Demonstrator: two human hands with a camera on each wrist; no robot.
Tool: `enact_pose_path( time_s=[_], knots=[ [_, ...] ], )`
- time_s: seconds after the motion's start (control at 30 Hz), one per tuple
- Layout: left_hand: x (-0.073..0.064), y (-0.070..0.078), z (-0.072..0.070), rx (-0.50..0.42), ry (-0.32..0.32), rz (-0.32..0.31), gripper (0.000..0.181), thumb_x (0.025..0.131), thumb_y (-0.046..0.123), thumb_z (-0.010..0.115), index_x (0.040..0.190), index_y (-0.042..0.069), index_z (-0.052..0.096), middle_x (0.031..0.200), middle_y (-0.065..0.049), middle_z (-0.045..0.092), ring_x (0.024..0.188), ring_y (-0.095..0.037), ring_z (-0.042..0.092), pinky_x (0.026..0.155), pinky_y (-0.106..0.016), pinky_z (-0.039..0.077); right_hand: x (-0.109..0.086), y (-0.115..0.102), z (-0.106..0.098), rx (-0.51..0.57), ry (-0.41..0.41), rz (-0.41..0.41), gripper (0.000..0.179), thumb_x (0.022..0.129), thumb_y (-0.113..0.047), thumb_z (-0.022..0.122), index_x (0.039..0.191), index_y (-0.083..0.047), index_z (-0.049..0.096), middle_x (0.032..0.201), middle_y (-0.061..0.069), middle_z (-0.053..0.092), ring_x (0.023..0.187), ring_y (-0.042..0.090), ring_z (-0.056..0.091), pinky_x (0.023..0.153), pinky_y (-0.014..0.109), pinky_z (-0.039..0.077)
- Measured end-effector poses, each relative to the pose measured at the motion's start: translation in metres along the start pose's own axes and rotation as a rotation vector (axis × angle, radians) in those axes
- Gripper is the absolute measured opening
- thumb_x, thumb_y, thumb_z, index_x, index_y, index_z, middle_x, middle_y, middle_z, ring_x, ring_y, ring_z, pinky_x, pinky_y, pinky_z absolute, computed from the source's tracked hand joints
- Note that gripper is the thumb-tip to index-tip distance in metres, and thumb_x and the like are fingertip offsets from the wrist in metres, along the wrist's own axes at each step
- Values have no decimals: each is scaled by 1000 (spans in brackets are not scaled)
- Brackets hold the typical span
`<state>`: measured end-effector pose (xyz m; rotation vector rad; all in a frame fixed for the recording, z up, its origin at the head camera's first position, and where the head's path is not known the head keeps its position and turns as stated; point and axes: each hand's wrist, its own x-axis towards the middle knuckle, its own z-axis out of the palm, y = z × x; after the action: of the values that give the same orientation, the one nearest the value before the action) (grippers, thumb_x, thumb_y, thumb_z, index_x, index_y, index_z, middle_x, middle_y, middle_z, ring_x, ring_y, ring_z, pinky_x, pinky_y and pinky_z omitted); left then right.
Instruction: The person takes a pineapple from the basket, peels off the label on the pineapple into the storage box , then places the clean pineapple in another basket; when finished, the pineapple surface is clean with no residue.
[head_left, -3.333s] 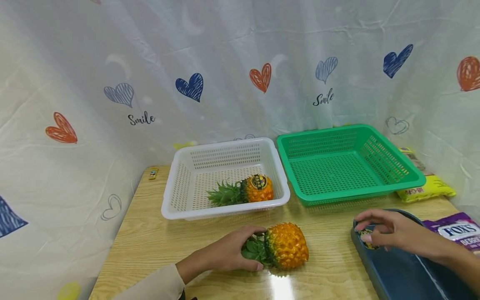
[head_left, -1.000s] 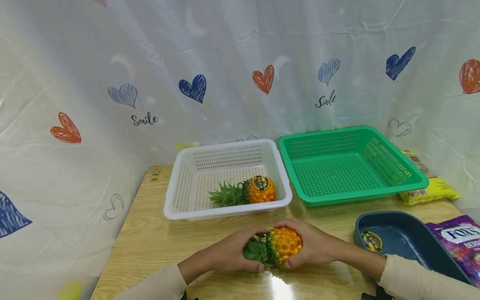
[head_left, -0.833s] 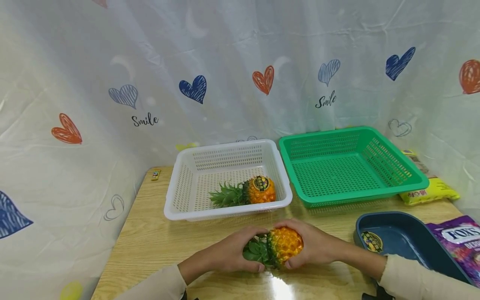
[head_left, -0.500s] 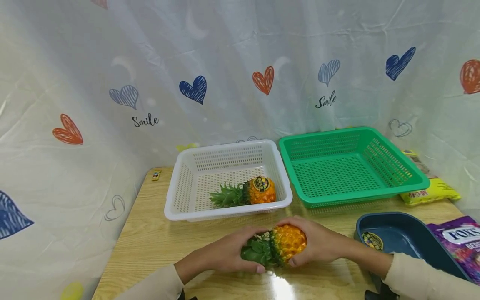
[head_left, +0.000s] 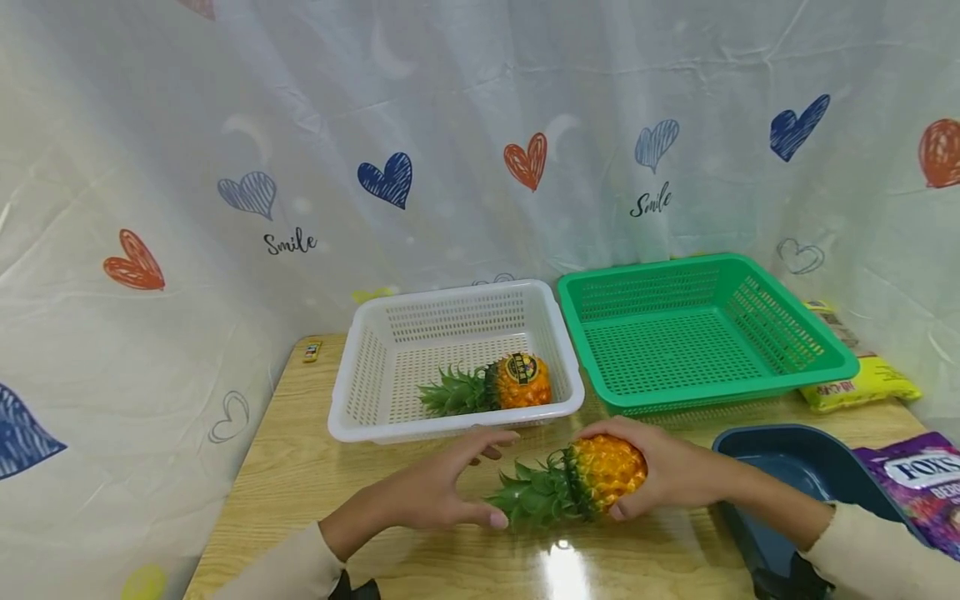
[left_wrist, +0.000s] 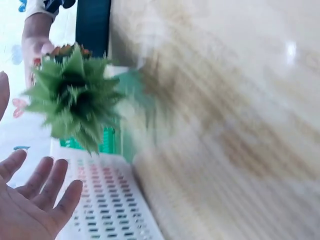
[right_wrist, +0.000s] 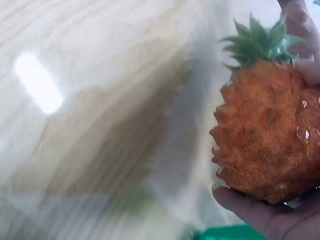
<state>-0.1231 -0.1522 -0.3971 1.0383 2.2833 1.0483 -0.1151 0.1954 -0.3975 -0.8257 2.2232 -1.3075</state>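
Observation:
My right hand (head_left: pixel 671 468) grips a small orange pineapple (head_left: pixel 604 472) round its base, with the green crown pointing left. Bumpy orange skin fills much of the right wrist view, the thumb and fingers on either side of the fruit (right_wrist: pixel 270 130). Off the crown's tip, my left hand (head_left: pixel 442 483) is spread with nothing in it. The left wrist view shows those fingers apart beside the leafy crown (left_wrist: pixel 75 97). Behind the hands, a second pineapple (head_left: pixel 520 381) with a dark round label lies in the white basket (head_left: pixel 341 417).
A green basket (head_left: pixel 817 360) stands right of the white one. Under my right forearm is a dark blue tray (head_left: pixel 787 450). At the right are a purple FOX'S bag (head_left: pixel 918 483) and a yellow packet (head_left: pixel 855 385); a tiny yellow packet (head_left: pixel 312 351) lies at the far-left table corner.
My right hand came over from the blue tray to the pineapple and has now drawn it rightward. The left hand has let go of the crown and opened.

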Motion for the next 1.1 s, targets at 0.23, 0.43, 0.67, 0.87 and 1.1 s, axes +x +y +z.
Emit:
enact_pose_path(
  time_s=[0.23,0.43,0.67,0.87,1.1],
  knots=[
    [-7,4,-19,55,110,48,72,90,46,74,151,34,37,145,8,47,127,-17,55,103,-41,48,-15,-7,-22,78,-51,40,75,82,-12,79,147,-25,43,130,18,46,94,26,63,70,40,59],
    [-8,2,-33,91,157,50,66,92,43,73,147,22,45,143,1,52,124,-23,59,104,-48,47,-27,-10,-37,82,-62,-11,75,84,-8,76,149,-21,41,131,22,45,94,27,63,70,40,59],
    [-11,-7,-45,161,257,54,47,92,42,72,132,25,55,128,3,59,119,-22,59,100,-50,48,-39,-18,-54,54,-44,-45,78,83,-5,74,152,-15,38,127,26,46,91,25,63,67,40,59],
    [-12,-17,-52,164,291,0,50,92,45,72,132,20,57,127,-1,61,119,-23,59,101,-53,47,-46,-26,-69,12,7,-22,78,84,-6,74,152,-17,37,126,26,46,88,25,64,64,39,59],
    [-13,-27,-58,193,221,-104,46,94,52,66,127,20,61,117,7,64,107,-14,61,91,-43,50,-49,-29,-83,-13,40,-37,78,84,-4,74,152,-16,37,126,25,47,86,25,63,64,39,58]
  ],
)
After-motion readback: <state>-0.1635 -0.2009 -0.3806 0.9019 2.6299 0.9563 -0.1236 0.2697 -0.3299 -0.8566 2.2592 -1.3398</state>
